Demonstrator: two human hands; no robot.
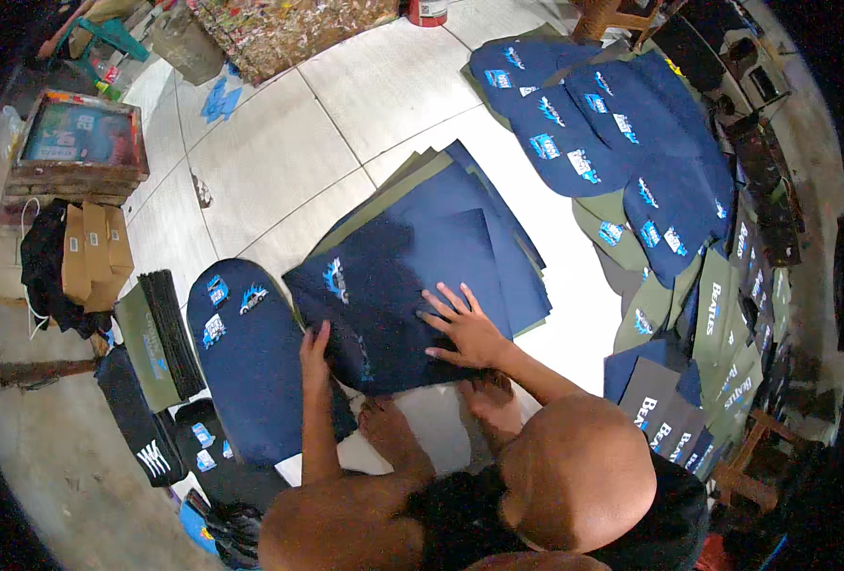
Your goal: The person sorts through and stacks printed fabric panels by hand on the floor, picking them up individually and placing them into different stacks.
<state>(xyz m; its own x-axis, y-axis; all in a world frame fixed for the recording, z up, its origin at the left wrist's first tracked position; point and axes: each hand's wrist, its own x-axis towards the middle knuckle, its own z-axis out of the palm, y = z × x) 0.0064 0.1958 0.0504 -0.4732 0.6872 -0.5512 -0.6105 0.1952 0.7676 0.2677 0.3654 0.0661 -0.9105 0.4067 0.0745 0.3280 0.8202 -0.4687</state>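
A stack of navy and olive fabric panels (457, 235) lies on the white tiled floor before me, its top navy piece bearing blue-and-white car prints. Flat on that top piece, with fingers spread, rests my right hand (468, 328). At the stack's left edge is my left hand (316, 350), fingers pointing away from me; whether they pinch the fabric cannot be told. Close to its left lies a long navy panel with a rounded end (247, 378), printed with several blue-and-white motifs near the top.
Printed navy panels (650, 114) overlap at the upper right, above olive and dark lettered pieces (714, 314). Folded olive fabric (143, 350), brown cardboard pieces (90, 250) and a framed printing screen (79, 135) line the left. A stained board (293, 36) stands at the top.
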